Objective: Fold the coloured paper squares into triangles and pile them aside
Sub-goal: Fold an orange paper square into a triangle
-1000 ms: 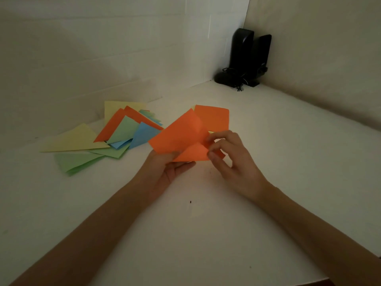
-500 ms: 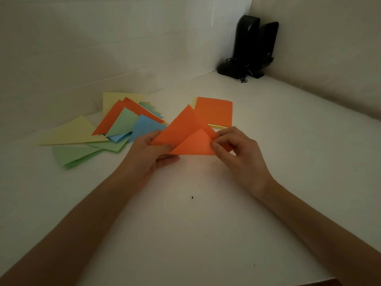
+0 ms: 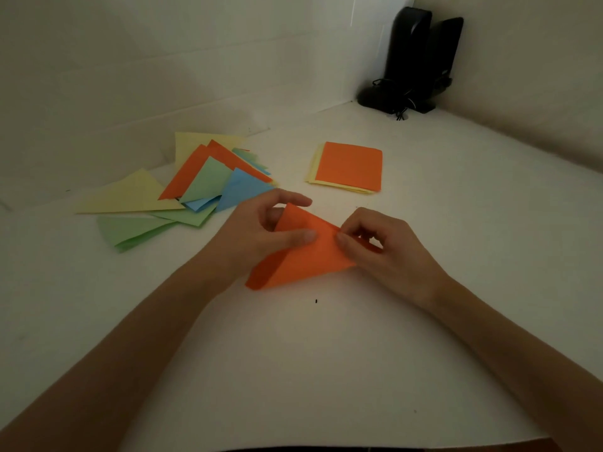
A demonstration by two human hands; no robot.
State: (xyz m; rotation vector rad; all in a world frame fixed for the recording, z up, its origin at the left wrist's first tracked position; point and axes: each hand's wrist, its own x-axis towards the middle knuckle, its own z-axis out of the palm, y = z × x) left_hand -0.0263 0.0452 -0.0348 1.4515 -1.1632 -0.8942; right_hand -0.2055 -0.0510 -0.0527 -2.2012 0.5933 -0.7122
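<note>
Thumb in front, the left hand (image 3: 261, 236) pinches the orange sheet (image 3: 303, 259) at its top edge; the right hand (image 3: 385, 249) pinches just beside. Sheet doubled, unflattened, low over the table (image 3: 293, 353). Advice: align corners, then crease outward. Since half a second ago: sheet lowered, square stack (image 3: 349, 166) uncovered.

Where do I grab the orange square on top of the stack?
Probably pinch the orange square by its near right corner, coming from the front right. It lies flat on the yellow squares, so only an edge can be lifted, and that corner is closest to the right hand.
</note>
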